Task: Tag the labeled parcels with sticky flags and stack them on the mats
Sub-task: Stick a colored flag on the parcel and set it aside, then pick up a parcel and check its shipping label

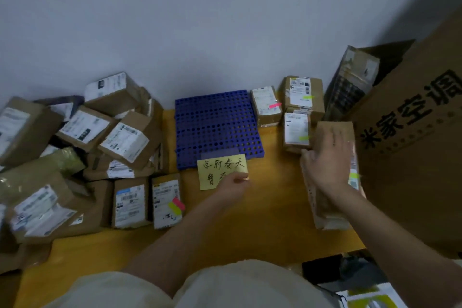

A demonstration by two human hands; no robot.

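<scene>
Pinching the yellow note (220,170) near the blue mat (217,125), left hand (233,184); right hand (330,157) rests spread on a long parcel (330,207).

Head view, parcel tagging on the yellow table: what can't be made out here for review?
- Yellow handwritten note: lower right characters hidden by the left hand; whether its fingers pinch anything, cannot tell.
- Long brown parcel: label side mostly covered by the right hand, which is motion-blurred.
- Shipping labels on the parcel pile: text too small and blurred.
- Large printed carton: cut off by the right edge.
</scene>
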